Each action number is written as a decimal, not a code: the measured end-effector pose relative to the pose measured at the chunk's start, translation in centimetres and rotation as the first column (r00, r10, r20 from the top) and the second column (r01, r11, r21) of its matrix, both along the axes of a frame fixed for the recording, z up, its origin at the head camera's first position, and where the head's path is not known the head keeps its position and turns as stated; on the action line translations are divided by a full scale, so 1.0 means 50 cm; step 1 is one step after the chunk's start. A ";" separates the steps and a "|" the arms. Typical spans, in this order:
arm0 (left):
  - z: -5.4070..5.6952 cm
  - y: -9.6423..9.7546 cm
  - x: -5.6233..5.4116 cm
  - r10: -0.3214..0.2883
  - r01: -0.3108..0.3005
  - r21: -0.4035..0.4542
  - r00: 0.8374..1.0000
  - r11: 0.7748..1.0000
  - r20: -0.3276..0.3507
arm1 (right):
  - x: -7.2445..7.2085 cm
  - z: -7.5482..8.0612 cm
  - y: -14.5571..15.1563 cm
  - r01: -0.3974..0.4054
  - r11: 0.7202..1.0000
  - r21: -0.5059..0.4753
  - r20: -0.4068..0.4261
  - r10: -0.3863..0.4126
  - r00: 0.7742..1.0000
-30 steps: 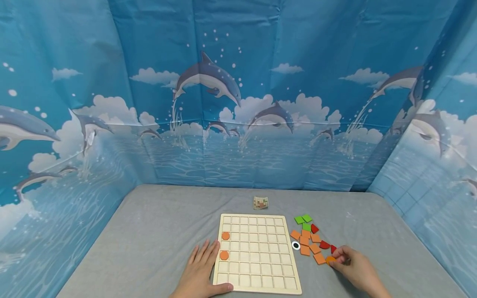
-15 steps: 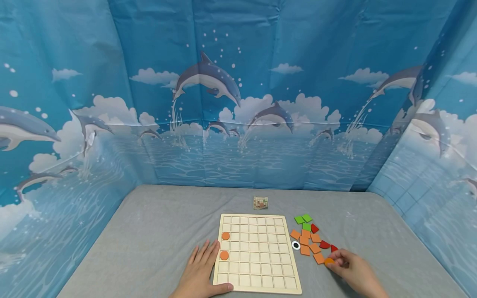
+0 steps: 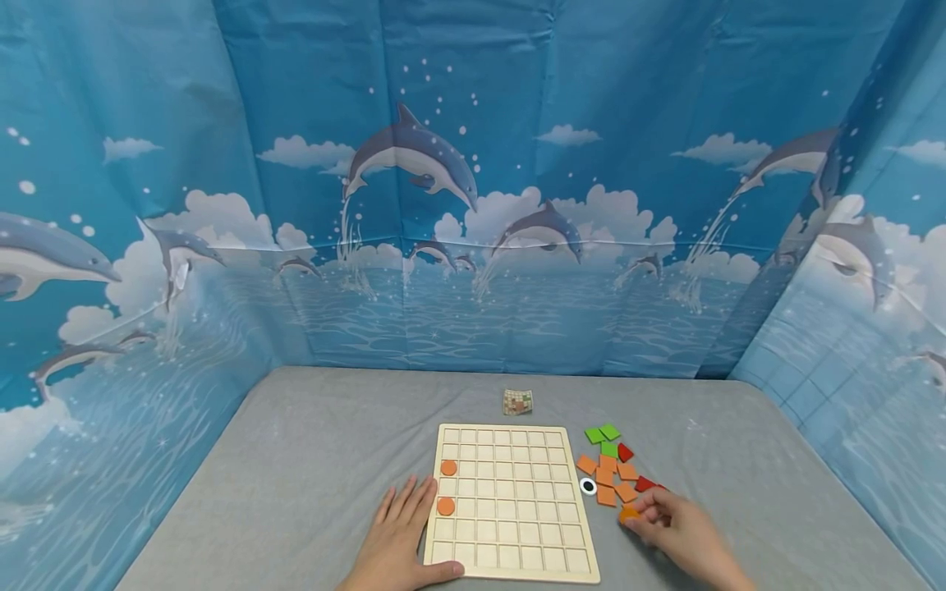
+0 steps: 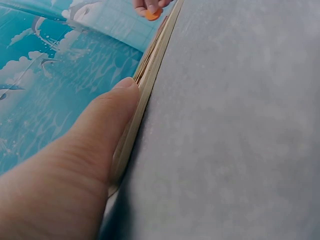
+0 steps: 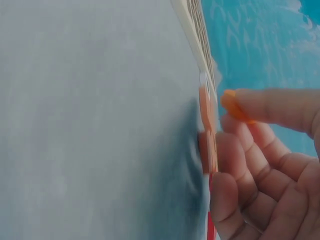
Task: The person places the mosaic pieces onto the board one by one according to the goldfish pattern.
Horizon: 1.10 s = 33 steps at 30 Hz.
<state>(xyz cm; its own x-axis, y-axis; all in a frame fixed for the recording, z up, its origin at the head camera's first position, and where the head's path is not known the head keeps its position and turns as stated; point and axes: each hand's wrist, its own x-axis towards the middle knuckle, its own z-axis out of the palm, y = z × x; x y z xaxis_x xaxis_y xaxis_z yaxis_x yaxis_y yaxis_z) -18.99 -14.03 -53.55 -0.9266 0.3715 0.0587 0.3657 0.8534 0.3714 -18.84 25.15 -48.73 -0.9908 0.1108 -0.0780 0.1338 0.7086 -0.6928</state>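
Observation:
In the head view, my right hand (image 3: 683, 529) pinches a small orange tile (image 3: 628, 513) with a rounded edge between thumb and fingers, over the near end of a pile of loose tiles. The right wrist view has this same orange tile (image 5: 235, 106) at the thumb tip, lifted off the cloth. My left hand (image 3: 395, 538) lies with fingers spread along the left edge of a wooden grid board (image 3: 591, 566), its thumb on the near edge. Two orange octagon-like tiles (image 3: 447, 506) sit in the board's left column.
Right of the board lie several orange square tiles (image 3: 605, 496), green tiles (image 3: 609, 449), red tiles (image 3: 626, 452) and a white ring-shaped tile with a black centre (image 3: 588, 487). A small pattern card (image 3: 517, 401) lies beyond the board. Grey cloth (image 3: 332, 460) covers the table.
My right hand has moved left with the orange tile, away from its spot at the pile's near right end, and now hides an orange square. The left hand has stayed put.

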 end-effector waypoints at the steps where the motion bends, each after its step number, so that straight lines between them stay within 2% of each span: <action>1: 0.000 0.000 0.000 -0.001 0.001 -0.001 1.000 1.000 -0.001 | 0.000 0.000 -0.004 -0.006 1.000 -0.009 -0.006 0.006 1.000; 6: 0.000 0.000 0.000 -0.004 0.004 0.001 1.000 1.000 -0.005 | -0.006 0.004 -0.036 -0.032 0.993 -0.115 -0.017 0.030 0.999; 12: 0.002 0.000 0.000 -0.001 0.001 -0.001 1.000 1.000 0.006 | -0.015 0.008 -0.075 -0.156 0.967 -0.203 -0.043 0.151 0.988; 17: 0.001 0.000 0.000 0.000 0.000 -0.001 1.000 1.000 0.009 | -0.023 0.007 -0.105 -0.276 0.936 -0.218 -0.095 0.262 0.961; 21: 0.002 0.001 0.001 0.000 0.000 0.001 1.000 1.000 0.004 | -0.026 0.007 -0.126 -0.366 0.897 -0.247 -0.146 0.339 0.929; 29: 0.006 0.002 0.003 0.002 -0.002 0.013 1.000 1.000 0.007 | -0.032 0.007 -0.171 -0.454 0.860 -0.231 -0.191 0.418 0.888; 33: 0.006 0.002 0.002 0.005 -0.005 0.004 1.000 1.000 0.013 | -0.036 0.006 -0.195 -0.496 0.831 -0.252 -0.202 0.456 0.867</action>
